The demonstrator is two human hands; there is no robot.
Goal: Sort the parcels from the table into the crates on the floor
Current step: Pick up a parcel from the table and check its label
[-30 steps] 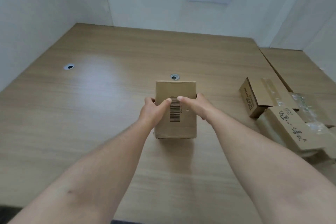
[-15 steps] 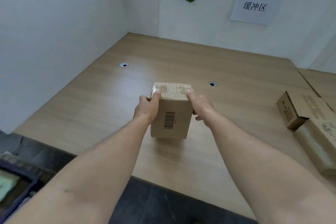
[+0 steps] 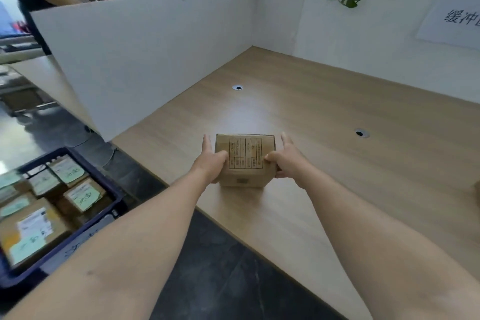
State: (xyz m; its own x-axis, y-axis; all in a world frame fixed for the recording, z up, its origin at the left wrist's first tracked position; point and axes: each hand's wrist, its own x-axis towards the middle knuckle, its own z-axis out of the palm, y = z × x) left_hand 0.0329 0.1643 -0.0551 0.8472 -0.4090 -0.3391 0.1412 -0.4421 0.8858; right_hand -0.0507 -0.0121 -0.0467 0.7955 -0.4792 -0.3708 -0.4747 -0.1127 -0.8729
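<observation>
Head view: both hands hold a small cardboard box at the table's near left edge.
The box (image 3: 245, 161) is plain brown corrugated card, square-edged, with a printed grid on top and a small label on its near face. The left hand (image 3: 211, 163) and right hand (image 3: 287, 161) clamp its opposite sides, thumbs hooked over the top and fingers lying flat along the walls. Whether its base touches the smooth wood-grain table (image 3: 337, 138) cannot be told. It looks light and stiff, with a dry surface that grips well. Holding it low on the sides should keep it level, since squeezing the middle could dent the card. On the floor to the left is a dark blue plastic crate (image 3: 78, 241), already packed with parcels (image 3: 83, 196) bearing green notes. A white divider (image 3: 155, 60) stands along the table's left edge.
</observation>
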